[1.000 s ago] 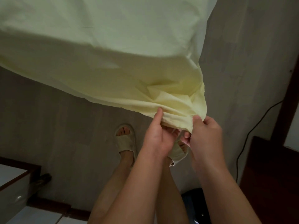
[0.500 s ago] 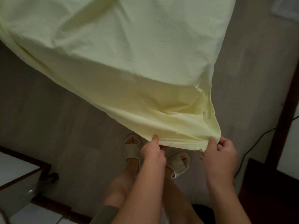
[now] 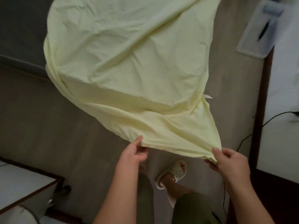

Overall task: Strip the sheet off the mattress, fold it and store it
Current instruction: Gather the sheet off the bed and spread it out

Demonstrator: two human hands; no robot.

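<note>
1. Head view, the only one we have: we see the pale yellow sheet (image 3: 129, 62) held up in the air, billowing away from us over the wooden floor (image 3: 48, 118), with its near edge stretched between both hands.
2. Our left hand (image 3: 134, 155) pinches that edge, thumb on top of the cloth and the other fingers (image 3: 142, 149) curled beneath it.
3. Our right hand (image 3: 231, 160) grips the bunched corner of the sheet, thumb over the cloth and the fingers tucked under; the cloth gathers into tight pleats just at that grip.
4. Between the two grips the edge runs nearly taut, sagging only slightly; beyond the fingers the sheet balloons upward and away, creased and partly doubled on its left side.
5. Below the hands we see one slippered foot (image 3: 171, 173) on the floor, and a black cable (image 3: 242, 141) trails just right of the right hand.
6. We judge the stripping done, since the sheet hangs free, and the folding step begun: we are finding and squaring one edge.
7. We think the next move calls for keeping both pinches firm, letting the billow settle, then bringing the two held points together, or sliding along to the far corners, without dragging cloth on the floor.
</note>
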